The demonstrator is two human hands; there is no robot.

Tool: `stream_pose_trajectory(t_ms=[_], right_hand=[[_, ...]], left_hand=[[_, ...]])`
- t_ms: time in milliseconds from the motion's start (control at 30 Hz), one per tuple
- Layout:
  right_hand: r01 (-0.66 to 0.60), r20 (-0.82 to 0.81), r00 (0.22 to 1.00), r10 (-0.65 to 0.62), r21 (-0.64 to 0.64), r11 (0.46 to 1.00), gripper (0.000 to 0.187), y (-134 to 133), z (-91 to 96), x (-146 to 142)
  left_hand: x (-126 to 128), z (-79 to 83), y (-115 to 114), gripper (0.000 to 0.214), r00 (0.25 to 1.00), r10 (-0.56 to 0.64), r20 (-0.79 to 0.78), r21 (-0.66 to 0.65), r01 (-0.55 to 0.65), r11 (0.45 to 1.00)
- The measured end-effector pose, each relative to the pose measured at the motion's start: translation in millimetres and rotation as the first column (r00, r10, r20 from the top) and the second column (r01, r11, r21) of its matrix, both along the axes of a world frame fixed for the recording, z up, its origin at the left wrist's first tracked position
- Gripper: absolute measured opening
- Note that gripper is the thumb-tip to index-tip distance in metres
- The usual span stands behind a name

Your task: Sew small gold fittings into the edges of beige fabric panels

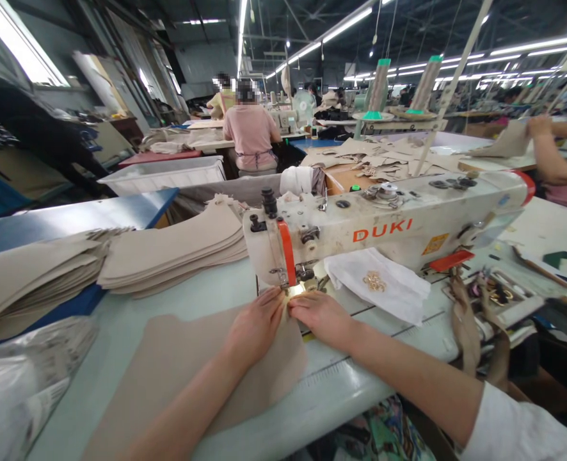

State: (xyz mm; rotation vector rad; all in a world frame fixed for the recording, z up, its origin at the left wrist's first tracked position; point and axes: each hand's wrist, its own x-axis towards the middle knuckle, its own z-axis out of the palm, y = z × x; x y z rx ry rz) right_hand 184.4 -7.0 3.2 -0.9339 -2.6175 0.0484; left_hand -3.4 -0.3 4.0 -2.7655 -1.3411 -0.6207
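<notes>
A flat beige fabric piece (178,365) lies on the pale table in front of me, its far edge under the needle of a white DUKI sewing machine (384,230). My left hand (255,326) rests on the fabric with fingers pressed together at the presser foot. My right hand (319,315) lies beside it, fingers curled onto the same edge right under the lit needle area. The fingertips of both hands nearly touch each other.
Stacks of cut beige pieces (168,253) sit at the left rear. A white cloth with small gold rings (374,282) lies under the machine arm. A tray of small parts (497,294) is at right. Other workers (252,131) sit at tables behind.
</notes>
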Motion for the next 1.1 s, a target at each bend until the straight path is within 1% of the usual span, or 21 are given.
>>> stream_pose_trajectory(t_ms=[267, 367, 433, 533, 633, 767, 833, 867, 933, 1000, 1033, 1067, 1100], right_hand=[[0.001, -0.012, 1.000, -0.001, -0.036, 0.999, 0.009, 1, 0.8, 0], [0.010, 0.019, 1.000, -0.009, -0.023, 1.000, 0.009, 1, 3.2, 0], [-0.012, 0.057, 0.998, 0.012, -0.001, 1.000, 0.007, -2, 5.2, -1], [-0.093, 0.108, 0.990, 0.088, 0.041, 0.995, 0.007, -16, 6.0, -5], [-0.156, 0.090, 0.985, 0.150, 0.070, 0.985, 0.009, -35, 2.9, -11], [-0.168, 0.015, 0.986, 0.167, 0.063, 0.984, 0.011, -51, -0.3, -15], [-0.159, -0.010, 0.987, 0.160, 0.056, 0.986, 0.011, -53, -0.4, -15], [-0.157, -0.028, 0.987, 0.159, 0.058, 0.986, 0.012, -53, -0.3, -15], [-0.158, -0.078, 0.984, 0.163, 0.067, 0.985, 0.013, -53, 0.0, -14], [-0.156, -0.140, 0.977, 0.163, 0.059, 0.986, 0.016, -54, 0.7, -13], [-0.145, -0.173, 0.973, 0.150, 0.043, 0.989, 0.017, -55, 1.1, -13], [-0.124, -0.211, 0.969, 0.127, 0.025, 0.992, 0.018, -56, 1.5, -13], [-0.098, -0.251, 0.963, 0.097, 0.009, 0.995, 0.019, -58, 1.8, -13]], left_hand=[[3, 1.5, 1, 0.035, 1.000, 0.027, 0.009, -0.046, -0.026, 0.999], [4, 2.3, 1, 0.033, 0.999, 0.030, 0.037, -0.059, -0.028, 0.998], [2, 2.6, -4, 0.031, 0.998, 0.029, 0.053, -0.062, -0.026, 0.998], [-6, 1.6, -25, 0.030, 0.998, 0.020, 0.065, -0.063, -0.016, 0.998], [-15, 2.1, -51, 0.031, 0.997, 0.037, 0.075, -0.095, -0.029, 0.995], [-21, 13.5, -78, 0.039, 0.991, 0.090, 0.096, -0.134, -0.077, 0.988], [-25, 19.4, -93, 0.047, 0.989, 0.121, 0.086, -0.114, -0.111, 0.987], [-28, 19.9, -102, 0.052, 0.991, 0.113, 0.069, -0.090, -0.106, 0.990], [-40, 13.1, -124, 0.064, 0.999, 0.032, -0.010, -0.040, -0.033, 0.999], [-62, -2.1, -146, 0.074, 0.989, -0.081, -0.120, 0.014, 0.083, 0.996], [-76, -9.9, -155, 0.074, 0.982, -0.099, -0.158, 0.052, 0.109, 0.993], [-93, -15.4, -163, 0.072, 0.983, -0.078, -0.166, 0.090, 0.094, 0.992], [-110, -16.8, -168, 0.070, 0.989, -0.014, -0.150, 0.106, 0.030, 0.994]])
